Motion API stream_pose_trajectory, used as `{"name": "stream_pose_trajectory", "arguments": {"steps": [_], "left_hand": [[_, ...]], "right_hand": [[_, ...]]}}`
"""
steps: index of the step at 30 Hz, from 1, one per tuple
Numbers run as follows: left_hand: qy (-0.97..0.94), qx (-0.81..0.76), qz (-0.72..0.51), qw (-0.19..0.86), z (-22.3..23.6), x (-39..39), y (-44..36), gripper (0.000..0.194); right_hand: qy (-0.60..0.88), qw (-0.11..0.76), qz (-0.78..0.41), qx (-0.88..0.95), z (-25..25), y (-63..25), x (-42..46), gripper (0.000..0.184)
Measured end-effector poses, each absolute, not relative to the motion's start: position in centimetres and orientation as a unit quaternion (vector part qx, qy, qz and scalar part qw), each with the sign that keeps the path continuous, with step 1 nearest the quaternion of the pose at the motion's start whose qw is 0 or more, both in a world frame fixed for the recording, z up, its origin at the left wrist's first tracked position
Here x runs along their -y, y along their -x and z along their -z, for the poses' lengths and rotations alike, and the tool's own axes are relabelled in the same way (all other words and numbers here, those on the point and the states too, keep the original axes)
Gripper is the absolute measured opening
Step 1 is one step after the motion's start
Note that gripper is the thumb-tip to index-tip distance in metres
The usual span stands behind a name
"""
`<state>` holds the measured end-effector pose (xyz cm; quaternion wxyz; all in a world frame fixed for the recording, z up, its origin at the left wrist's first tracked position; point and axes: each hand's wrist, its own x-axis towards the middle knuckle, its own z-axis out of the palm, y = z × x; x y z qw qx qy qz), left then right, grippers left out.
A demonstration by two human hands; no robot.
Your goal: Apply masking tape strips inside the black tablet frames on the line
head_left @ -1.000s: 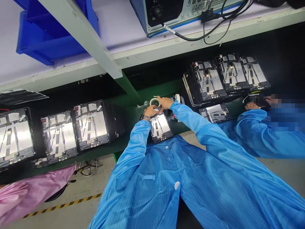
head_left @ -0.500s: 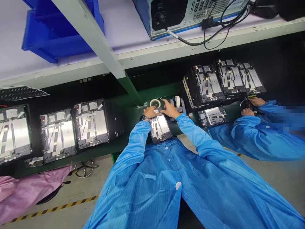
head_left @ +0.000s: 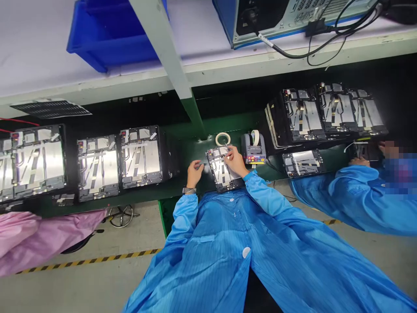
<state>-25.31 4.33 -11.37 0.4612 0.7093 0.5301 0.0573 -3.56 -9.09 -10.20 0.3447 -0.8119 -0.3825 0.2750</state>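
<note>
Unit (head_left: pixel 221 176) sits at counter (head_left: pixel 186 153) edge nr tape roll (head_left: pixel 223 134) — our R fingers (head_left: pixel 232 152) bunched over its upper pt, grip unclear; our L fingers (head_left: pixel 193 164) half-open, just beside, apparently empty.

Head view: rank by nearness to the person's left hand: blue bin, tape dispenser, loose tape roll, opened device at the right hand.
From the left hand:
1. Opened device, just to its right
2. Loose tape roll, beyond the device's far edge
3. Tape dispenser, right of the device
4. Blue bin, on the shelf, upper left
</note>
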Motion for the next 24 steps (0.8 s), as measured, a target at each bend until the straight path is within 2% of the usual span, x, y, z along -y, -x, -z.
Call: {"name": "stream_pose_trajectory", "arguments": {"steps": [5,13,19,24], "left_hand": [[-0.666,-0.543,-0.088,0.505,12.8,-2.9,24.6,0.034],[-0.652,-0.517,-0.14,0.537,14.0,-3.4,21.2,0.04],[-0.59,-0.501,-0.206,0.598,16.4,-3.5,20.7,0.035],[-0.532,-0.504,-0.239,0.637,17.9,-3.9,20.1,0.036]], "right_hand": [[0.777,0.35,-0.316,0.417,10.5,6.9,5.7,0.065],[0.755,0.302,-0.277,0.512,11.4,6.0,3.2,0.063],[0.704,0.341,-0.23,0.579,12.4,5.3,2.7,0.071],[0.706,0.299,-0.272,0.582,13.0,4.4,2.2,0.07]]}}
